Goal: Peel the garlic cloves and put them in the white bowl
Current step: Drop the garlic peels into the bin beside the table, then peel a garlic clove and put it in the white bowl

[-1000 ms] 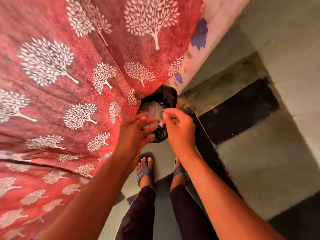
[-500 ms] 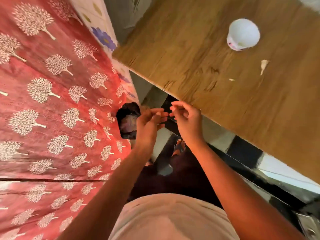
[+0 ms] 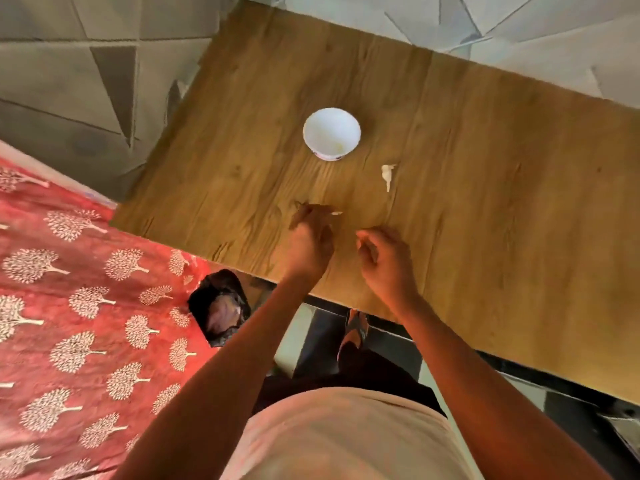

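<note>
Right of centre on the desk (image 3: 485, 202) lies one unpeeled garlic clove (image 3: 387, 174), just beside the white bowl (image 3: 331, 133). The left hand (image 3: 308, 244) reaches with fingers extended; the right hand (image 3: 384, 261) hangs loosely curled, empty. The clove looks light, papery and slippery, probably best pinched at its plump middle.

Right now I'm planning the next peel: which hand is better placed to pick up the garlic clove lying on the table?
Right, probably. The garlic clove lies right of the white bowl, beyond the right hand, which holds nothing visible. The left hand reaches toward a small scrap instead.
</note>
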A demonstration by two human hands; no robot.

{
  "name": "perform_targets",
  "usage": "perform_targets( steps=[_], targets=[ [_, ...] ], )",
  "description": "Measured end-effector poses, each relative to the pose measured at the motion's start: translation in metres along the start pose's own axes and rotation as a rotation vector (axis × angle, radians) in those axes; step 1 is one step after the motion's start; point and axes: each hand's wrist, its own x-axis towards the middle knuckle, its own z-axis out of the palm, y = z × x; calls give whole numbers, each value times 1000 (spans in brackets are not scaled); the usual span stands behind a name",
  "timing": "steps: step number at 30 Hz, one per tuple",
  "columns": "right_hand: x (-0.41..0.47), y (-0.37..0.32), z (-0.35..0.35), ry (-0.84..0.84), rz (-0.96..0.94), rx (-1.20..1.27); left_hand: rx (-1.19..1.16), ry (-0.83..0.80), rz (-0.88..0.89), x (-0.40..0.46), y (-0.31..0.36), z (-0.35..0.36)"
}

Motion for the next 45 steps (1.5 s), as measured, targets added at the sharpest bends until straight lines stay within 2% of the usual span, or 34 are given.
perform_targets(
  steps=[3, 6, 8, 11, 15, 17, 19, 22, 24, 27, 29, 31, 34, 37, 40, 45],
  targets=[
    [17, 28, -6, -69, -269, -160, 176, 15, 89, 22, -11, 22],
    [23, 49, -13, -136, -406, -179, 255, 30, 84, 26, -5, 29],
    [24, 56, -14, -155, -419, -169, 236, 38, 84, 30, 4, 25],
    [27, 60, -13, -165, -394, -127, 217, 138, 139, 58, 25, 18],
    [30, 61, -13, -163, -389, -63, 368, 221, 147, 119, 61, 10],
    [31, 61, -15, -173, -390, -42, 503, 177, 138, 143, 72, 8],
    [34, 61, -17, -192, -379, -18, 617, 67, 82, 157, 76, 6],
    [40, 64, -21, -213, -368, 8, 683, -13, -20, 164, 75, 5],
    [47, 66, -25, -169, -335, 37, 609, 54, 31, 158, 73, 8],
    [64, 63, -30, 7, -177, 77, 438, 202, 265, 140, 69, 16],
    [80, 62, -34, 105, -10, 65, 329, 149, 324, 124, 70, 34],
    [99, 64, -36, 153, 117, 59, 230, 19, 254, 117, 71, 58],
    [122, 66, -37, 109, 213, 37, 180, -132, 117, 121, 66, 88],
    [136, 65, -36, 63, 239, 47, 133, -115, 57, 127, 62, 101],
    [140, 62, -35, 62, 264, 90, -25, -84, -63, 128, 62, 99],
    [136, 60, -35, 79, 343, 191, -289, -164, -208, 130, 53, 89]
  ],
)
